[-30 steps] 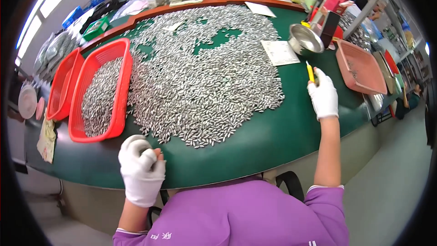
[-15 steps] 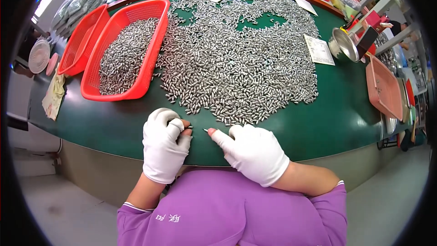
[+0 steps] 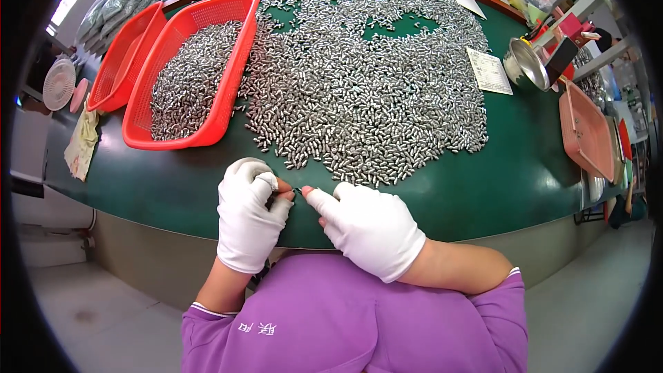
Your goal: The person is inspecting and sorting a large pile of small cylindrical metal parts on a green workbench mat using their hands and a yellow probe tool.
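My left hand (image 3: 250,215), in a white glove with bare fingertips, is closed in a pinch on a small metal piece (image 3: 297,190). Its fingers hide most of that piece. From the right, my right hand (image 3: 373,229), gloved the same way, meets it with thumb and finger pressed together. A thin pointed thing seems to be in that pinch, mostly covered by the fingers. Just beyond both hands spreads a wide heap of small silver bullet-shaped metal pieces (image 3: 359,103) on the green tabletop (image 3: 483,193).
Left of the heap stands a red plastic basket (image 3: 235,90) of the same pieces, beside another red basket (image 3: 124,62). A yellowish cloth (image 3: 83,145) lies at far left. On the right are a paper slip (image 3: 489,70), a metal bowl (image 3: 525,63) and a pink tray (image 3: 585,131).
My right hand has moved left and slightly up, so its fingertips now meet those of my left hand. The gap between them has closed. My left hand stays almost in place.
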Action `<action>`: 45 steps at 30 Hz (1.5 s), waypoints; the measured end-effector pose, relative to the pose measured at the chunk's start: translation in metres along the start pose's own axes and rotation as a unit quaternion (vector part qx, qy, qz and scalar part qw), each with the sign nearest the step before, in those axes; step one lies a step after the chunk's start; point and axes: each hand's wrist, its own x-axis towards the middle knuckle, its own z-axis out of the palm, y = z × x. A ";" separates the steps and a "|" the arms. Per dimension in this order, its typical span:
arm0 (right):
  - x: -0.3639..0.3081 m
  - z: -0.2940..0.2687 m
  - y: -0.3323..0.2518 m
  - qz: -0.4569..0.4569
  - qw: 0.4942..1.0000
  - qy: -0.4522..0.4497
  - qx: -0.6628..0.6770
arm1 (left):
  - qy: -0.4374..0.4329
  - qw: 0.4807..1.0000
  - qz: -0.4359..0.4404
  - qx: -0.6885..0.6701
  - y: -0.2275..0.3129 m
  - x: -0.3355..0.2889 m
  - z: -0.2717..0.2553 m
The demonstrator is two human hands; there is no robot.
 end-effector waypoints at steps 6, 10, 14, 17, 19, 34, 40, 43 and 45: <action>0.002 -0.001 0.002 -0.004 0.999 -0.002 0.037 | -0.005 1.000 -0.003 -0.006 -0.003 0.001 0.000; 0.004 -0.002 0.005 -0.014 0.998 -0.001 0.062 | -0.007 1.000 -0.001 -0.008 -0.004 0.002 0.001; 0.011 -0.005 0.010 -0.044 0.994 -0.059 0.078 | -0.019 1.000 0.002 -0.012 -0.005 0.003 -0.003; 0.020 -0.011 0.015 -0.058 0.985 -0.115 0.117 | -0.023 0.999 0.011 -0.022 -0.006 0.004 -0.002; 0.025 -0.014 0.019 -0.062 0.979 -0.144 0.128 | -0.024 0.999 0.020 -0.021 -0.007 0.004 -0.002; 0.016 -0.009 0.015 -0.017 0.981 -0.098 0.164 | -0.018 1.000 0.023 -0.011 -0.004 0.003 -0.001; 0.019 -0.009 0.015 -0.052 0.977 -0.140 0.153 | -0.028 0.999 0.013 -0.021 -0.008 -0.004 -0.003; 0.013 -0.007 0.014 -0.003 0.986 -0.110 0.125 | -0.026 0.999 0.025 -0.017 -0.013 -0.008 0.000; 0.011 -0.001 0.019 0.001 0.988 -0.052 0.146 | -0.022 0.999 0.021 -0.024 -0.014 -0.007 0.001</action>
